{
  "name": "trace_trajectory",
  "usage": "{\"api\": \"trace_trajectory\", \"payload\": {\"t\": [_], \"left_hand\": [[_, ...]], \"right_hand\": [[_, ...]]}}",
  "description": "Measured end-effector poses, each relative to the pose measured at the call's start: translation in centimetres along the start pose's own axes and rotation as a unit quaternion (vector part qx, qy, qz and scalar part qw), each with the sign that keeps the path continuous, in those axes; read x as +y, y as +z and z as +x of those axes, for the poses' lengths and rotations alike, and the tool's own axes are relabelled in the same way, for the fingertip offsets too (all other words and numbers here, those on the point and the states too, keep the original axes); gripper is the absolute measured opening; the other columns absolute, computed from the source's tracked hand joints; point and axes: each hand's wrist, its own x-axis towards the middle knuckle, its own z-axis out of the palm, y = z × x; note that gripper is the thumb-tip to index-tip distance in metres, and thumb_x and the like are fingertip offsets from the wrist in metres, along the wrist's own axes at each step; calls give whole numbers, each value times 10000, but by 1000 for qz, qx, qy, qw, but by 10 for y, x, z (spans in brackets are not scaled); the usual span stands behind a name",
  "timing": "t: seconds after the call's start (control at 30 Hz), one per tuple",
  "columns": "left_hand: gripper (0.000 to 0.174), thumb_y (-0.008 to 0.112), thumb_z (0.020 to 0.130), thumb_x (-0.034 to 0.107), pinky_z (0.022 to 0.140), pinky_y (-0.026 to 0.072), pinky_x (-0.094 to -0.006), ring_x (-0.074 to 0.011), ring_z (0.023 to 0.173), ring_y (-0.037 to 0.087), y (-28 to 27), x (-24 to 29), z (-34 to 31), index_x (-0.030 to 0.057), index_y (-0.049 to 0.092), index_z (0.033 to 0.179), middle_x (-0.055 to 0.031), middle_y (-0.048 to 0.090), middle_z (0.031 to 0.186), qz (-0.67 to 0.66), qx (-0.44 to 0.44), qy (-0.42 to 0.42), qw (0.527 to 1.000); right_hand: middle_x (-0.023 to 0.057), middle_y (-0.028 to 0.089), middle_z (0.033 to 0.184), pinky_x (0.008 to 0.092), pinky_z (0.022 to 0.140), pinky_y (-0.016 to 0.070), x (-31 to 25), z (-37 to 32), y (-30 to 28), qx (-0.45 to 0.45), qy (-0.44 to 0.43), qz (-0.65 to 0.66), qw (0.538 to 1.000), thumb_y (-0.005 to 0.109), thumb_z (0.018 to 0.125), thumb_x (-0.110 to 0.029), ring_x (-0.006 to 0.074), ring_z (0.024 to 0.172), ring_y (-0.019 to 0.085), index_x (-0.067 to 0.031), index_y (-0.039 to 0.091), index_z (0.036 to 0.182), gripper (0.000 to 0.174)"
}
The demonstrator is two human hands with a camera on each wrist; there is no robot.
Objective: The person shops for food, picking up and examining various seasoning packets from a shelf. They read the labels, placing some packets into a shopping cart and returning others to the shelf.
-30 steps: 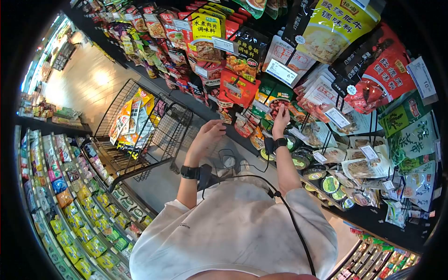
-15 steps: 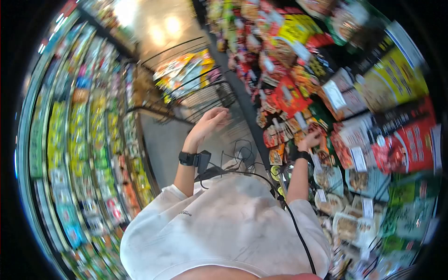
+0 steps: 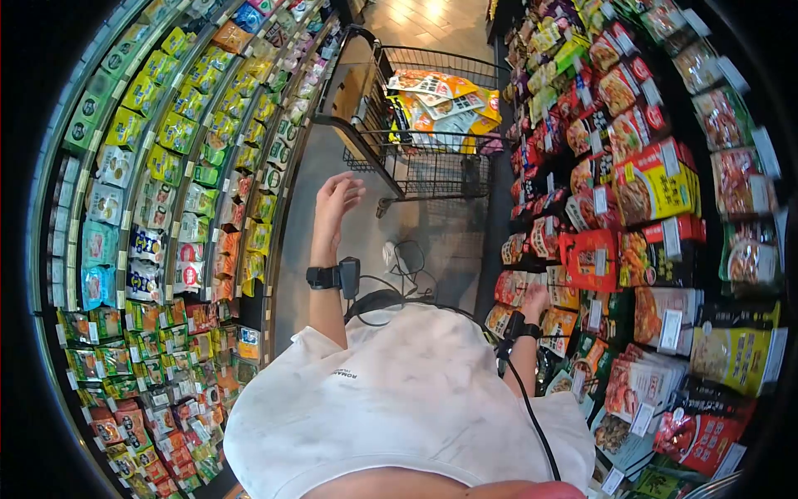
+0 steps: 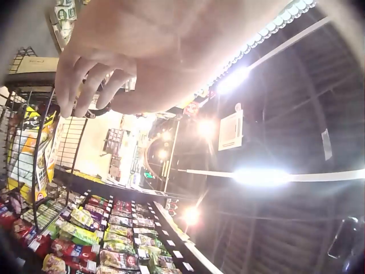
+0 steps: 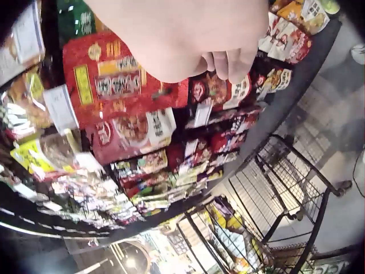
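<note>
My left hand [image 3: 337,204] is raised over the aisle floor, fingers loosely bent and holding nothing. Just beyond it stands a black wire shopping cart [image 3: 432,179], with several orange, yellow and white seasoning packets [image 3: 432,87] lying in its basket. Low beside the right-hand shelf is my right hand [image 3: 536,299], overlapping small hanging packets in the head view. In the right wrist view its fingers [image 5: 234,65] hang loosely curled with nothing between them. A red seasoning pouch [image 3: 590,259] hangs close to this hand.
Shelves of small bagged goods [image 3: 179,133] line the left side. On the right, hanging seasoning pouches [image 3: 657,187] with white price tags jut toward the aisle. Loose black cables [image 3: 407,262] trail before my body, over the grey floor [image 3: 312,179].
The view has swung right, so the cart now stands straight ahead between both shelves. My right hand has come away from the packet rack it was touching and dropped closer to my body.
</note>
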Motion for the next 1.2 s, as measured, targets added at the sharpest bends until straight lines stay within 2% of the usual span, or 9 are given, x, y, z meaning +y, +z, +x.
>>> {"api": "trace_trajectory", "payload": {"t": [0.07, 0.13, 0.3, 0.63, 0.77, 1.0, 1.03, 1.13, 1.2], "left_hand": [[335, 535, 1006, 229, 856, 516, -287, -183, 1007, 675, -6, 8, 24, 17, 573, 1262, -116, 672, 1133, -5, 11, 27, 1000], [334, 523, 1004, 206, 836, 522, -281, -179, 984, 674, -17, 19, 52, 5, 563, 1267, -112, 676, 1115, -11, 1, 21, 1000], [343, 529, 1008, 207, 863, 511, -296, -192, 1011, 666, -55, 50, 113, 17, 547, 1292, -118, 659, 1146, -11, 16, 37, 999], [373, 544, 1007, 234, 889, 509, -307, -223, 1051, 658, -93, 71, 207, 21, 528, 1313, -136, 614, 1224, -36, 56, 1, 998], [404, 552, 1005, 246, 887, 519, -311, -236, 1068, 655, -102, 72, 242, 15, 507, 1333, -151, 590, 1261, -43, 86, -7, 995], [439, 548, 1008, 260, 946, 523, -344, -271, 1132, 634, -88, 97, 311, 4, 483, 1358, -182, 573, 1286, -13, 107, 7, 994], [454, 547, 1011, 266, 961, 521, -355, -277, 1149, 626, -80, 104, 321, -1, 469, 1370, -189, 560, 1305, 6, 111, 2, 994], [470, 552, 1010, 270, 974, 517, -366, -276, 1167, 616, -60, 119, 354, -3, 455, 1381, -189, 551, 1317, 14, 82, -5, 997], [480, 563, 1006, 268, 969, 517, -364, -274, 1158, 618, -47, 125, 375, -5, 449, 1384, -184, 548, 1320, 31, 84, -9, 996]], "right_hand": [[94, 660, 956, 299, 739, 558, -4, -19, 73, 16, -18, 0, 1000, 537, 974, -171, 198, 805, 650, -29, 609, 1112, 211], [111, 667, 1043, 300, 802, 546, -14, -38, 129, -113, -30, -8, 993, 507, 997, -145, 185, 858, 647, -6, 595, 1165, 235], [145, 661, 1103, 308, 863, 555, -28, -93, 292, -236, -51, -41, 970, 479, 1005, -111, 231, 964, 679, 0, 586, 1163, 221], [129, 637, 1086, 307, 841, 563, -39, -164, 484, -357, -15, -55, 932, 483, 1004, -91, 227, 962, 669, -4, 528, 1193, 213], [142, 622, 1098, 317, 863, 556, -41, -129, 542, -360, -7, -43, 932, 500, 983, -89, 250, 999, 652, 9, 514, 1189, 229], [157, 558, 1152, 361, 944, 544, -11, 26, 627, -196, 205, 11, 959, 495, 926, -107, 288, 1073, 590, 28, 489, 1051, 184], [126, 580, 907, 361, 753, 563, -4, 46, 631, -168, 237, 2, 957, 475, 903, -128, 256, 829, 615, 17, 504, 982, 167], [105, 554, 910, 361, 671, 531, 123, 197, 622, -126, 218, -76, 965, 562, 832, -164, 257, 819, 605, -53, 502, 954, 176], [107, 600, 894, 386, 609, 504, 89, 145, 632, -75, 162, -183, 967, 643, 813, -190, 244, 756, 609, -29, 548, 1043, 296]]}}
